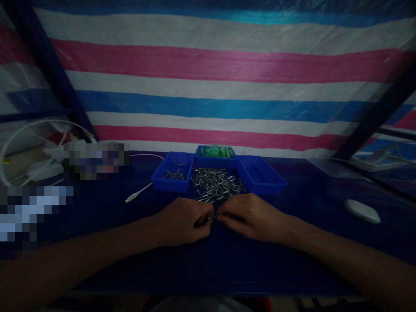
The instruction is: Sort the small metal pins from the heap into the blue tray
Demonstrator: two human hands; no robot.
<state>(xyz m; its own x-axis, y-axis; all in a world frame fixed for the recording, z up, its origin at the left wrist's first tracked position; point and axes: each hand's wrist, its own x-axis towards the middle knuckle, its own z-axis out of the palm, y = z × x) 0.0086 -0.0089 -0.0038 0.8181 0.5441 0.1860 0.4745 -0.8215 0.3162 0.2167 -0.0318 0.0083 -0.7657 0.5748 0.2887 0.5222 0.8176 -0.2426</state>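
Both hands work low over the tabletop [227,268], about midway btwn its L & R edges, just in front of a loose pile of metal pieces [217,183]. One slim metal piece [212,217] sits btwn the fingertips, one end toward each hand, roughly level, slight tilt up toward the R; prob. held that way so each hand can steady or turn its own end.

L hand [190,221]: fingers curled in, thumb & index closed on the near end, small dark gap inside the curl. R hand [250,216]: thumb & index pinching the other end, tips almost together, other fingers folded, ring on one. Exact contact hard to tell, v. dim.

Pile lies nearer the back edge, prob. there for a short reach. Around it: L bin [170,186] w/ some similar pieces, R bin [266,186] angled off to the other side, back bin [216,162] w/ green plastic bits [217,151] by the back edge. Looks like a U-layout so either hand gets to any bin w/o crossing.

White cable [139,193] ends L of the L bin; white case [362,211] toward the R edge, well apart from the work, presumably out of the way.
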